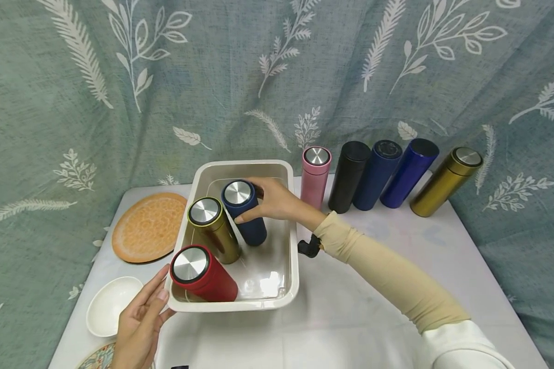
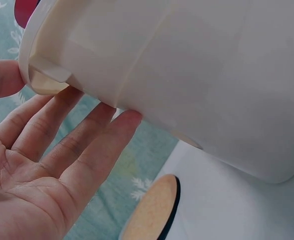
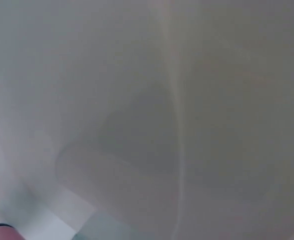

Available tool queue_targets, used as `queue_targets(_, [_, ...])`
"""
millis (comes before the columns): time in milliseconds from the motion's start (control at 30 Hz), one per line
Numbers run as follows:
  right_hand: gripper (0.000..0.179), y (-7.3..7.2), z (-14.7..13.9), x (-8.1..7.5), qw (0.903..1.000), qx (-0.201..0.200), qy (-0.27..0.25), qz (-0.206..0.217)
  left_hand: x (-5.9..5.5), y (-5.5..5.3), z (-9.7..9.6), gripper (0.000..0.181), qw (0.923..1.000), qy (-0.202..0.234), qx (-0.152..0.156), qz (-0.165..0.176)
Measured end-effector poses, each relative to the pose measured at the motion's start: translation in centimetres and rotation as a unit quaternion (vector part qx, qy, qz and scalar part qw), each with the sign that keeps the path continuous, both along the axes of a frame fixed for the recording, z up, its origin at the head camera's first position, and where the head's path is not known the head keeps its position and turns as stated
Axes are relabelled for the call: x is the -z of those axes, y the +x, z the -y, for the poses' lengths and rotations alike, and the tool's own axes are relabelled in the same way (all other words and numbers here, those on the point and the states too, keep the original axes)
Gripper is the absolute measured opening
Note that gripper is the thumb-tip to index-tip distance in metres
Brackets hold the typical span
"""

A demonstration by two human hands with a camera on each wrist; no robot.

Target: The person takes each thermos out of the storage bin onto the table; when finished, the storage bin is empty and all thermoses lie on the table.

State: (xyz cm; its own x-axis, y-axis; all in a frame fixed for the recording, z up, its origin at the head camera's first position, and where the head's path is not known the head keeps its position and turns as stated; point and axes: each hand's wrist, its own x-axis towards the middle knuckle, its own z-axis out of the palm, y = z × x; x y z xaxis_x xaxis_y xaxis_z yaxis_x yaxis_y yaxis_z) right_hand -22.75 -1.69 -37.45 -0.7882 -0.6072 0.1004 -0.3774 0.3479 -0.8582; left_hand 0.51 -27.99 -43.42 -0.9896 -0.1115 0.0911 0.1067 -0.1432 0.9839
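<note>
White sleeve [image 1: 461, 348], blue bottle [image 1: 240, 206] apparently gripped by right hand [image 1: 279, 200], tub [image 1: 233, 307] by left hand [image 1: 140, 320]

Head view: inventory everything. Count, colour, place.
Bin: 1, off-white, centre
Binned bottles: 3, red, gold and dark blue, inside bin
Row bottles: 5, pink, black, dark blue, indigo and gold, right
Round board: 1, orange, left
Bowl: 1, white, left
Plate: 1, patterned, lower left
Unclear items: 2, black, beside bin, bottom
Table: 1, white, underneath
Curtain: 1, teal, behind
Sleeve: 1, tan and white, right arm
Left hand: 1, bin's corner
Right hand: 1, dark blue binned bottle
</note>
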Motion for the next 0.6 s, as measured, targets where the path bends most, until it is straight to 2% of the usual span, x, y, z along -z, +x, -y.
queue_targets(133, [0.081,0.3,-0.3,-0.4,0.9999,0.003,-0.010,-0.005,0.1,0.1,0.0,0.046,1.0000,-0.002,-0.003,0.001])
queue_targets(367, [0.071,0.8,-1.2,-1.8,0.9939,-0.015,-0.109,0.001,0.1,0.1,-0.1,0.047,0.9999,-0.008,-0.008,0.007])
queue_targets(600, [0.073,1.9,-2.5,-4.3,0.9898,0.027,-0.140,-0.001,0.1,0.1,-0.1,0.047,1.0000,-0.002,-0.008,0.006])
